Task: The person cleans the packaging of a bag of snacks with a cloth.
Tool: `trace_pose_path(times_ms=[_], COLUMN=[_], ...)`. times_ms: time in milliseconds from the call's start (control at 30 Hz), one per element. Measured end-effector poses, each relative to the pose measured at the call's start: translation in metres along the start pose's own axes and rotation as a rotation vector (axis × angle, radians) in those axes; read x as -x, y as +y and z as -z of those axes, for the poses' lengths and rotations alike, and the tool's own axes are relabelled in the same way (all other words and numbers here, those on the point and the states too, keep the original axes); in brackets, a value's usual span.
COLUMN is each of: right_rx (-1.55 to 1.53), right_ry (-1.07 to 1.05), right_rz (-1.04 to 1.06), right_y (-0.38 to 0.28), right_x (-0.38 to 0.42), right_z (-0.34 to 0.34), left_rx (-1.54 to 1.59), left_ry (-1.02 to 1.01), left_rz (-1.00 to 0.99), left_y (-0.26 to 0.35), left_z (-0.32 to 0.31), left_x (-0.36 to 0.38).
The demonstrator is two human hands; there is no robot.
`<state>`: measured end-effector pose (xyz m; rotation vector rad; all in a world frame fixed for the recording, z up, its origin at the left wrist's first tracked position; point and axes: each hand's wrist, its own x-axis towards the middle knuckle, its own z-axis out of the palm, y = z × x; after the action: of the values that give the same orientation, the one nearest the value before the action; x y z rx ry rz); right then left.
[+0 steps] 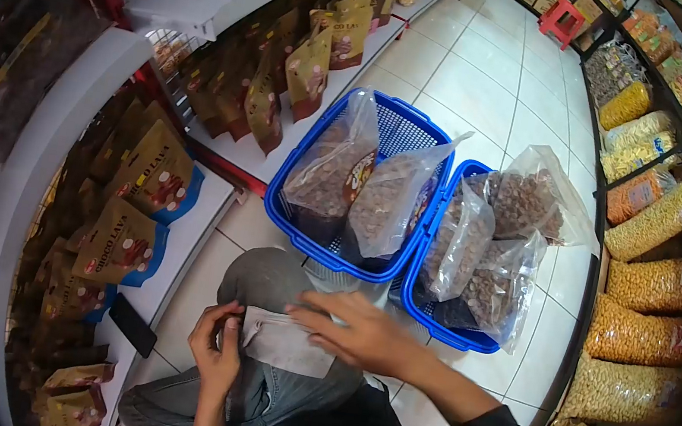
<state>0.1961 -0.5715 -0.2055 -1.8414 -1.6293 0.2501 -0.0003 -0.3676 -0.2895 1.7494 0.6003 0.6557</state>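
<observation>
A pale greyish sheet point(287, 347) lies across my lap on grey trousers. My left hand point(215, 350) is at its left edge, fingers curled and thumb and forefinger close together; I cannot tell what is between them. Over the sheet's upper right part reaches my right hand point(363, 331), its fingers stretched out and partly covering the sheet. Just beyond my knee stands a blue basket point(324, 259) with clear bags of brown pieces point(390, 207). A second blue basket point(450, 336) beside it holds several more such bags point(494, 287).
Shelves at left carry Choco Lava pouches point(123, 243), and a black phone point(132, 325) lies on the lower shelf edge. At right, a rack holds large snack bags point(646, 339). A red stool point(562, 21) stands far down the tiled aisle point(479, 67).
</observation>
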Motion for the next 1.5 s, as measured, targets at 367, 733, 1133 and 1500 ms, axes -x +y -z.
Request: trace_pose_path(times_ms=[367,733,1133,1500], right_rx=[0.498,0.382,0.316,0.496], right_ry=[-0.122,-0.389,-0.072,0.460], right_rz=[-0.007,-0.011,-0.068,0.383], right_y=[0.058,0.202,0.156,-0.088], right_x=[-0.129,-0.189,-0.194,-0.179], right_z=[0.138,0.118,0.130,0.198], left_rx=[0.026,-0.036,-0.065,-0.146], left_ry=[0.025,0.155,0.226,0.256], left_rz=[0.022,0.078,0.015,-0.174], left_y=[-0.008,-0.030,-0.013,0.023], left_z=[0.031,0.093,0.118,0.125], left_x=[0.031,0.088,0.113,0.117])
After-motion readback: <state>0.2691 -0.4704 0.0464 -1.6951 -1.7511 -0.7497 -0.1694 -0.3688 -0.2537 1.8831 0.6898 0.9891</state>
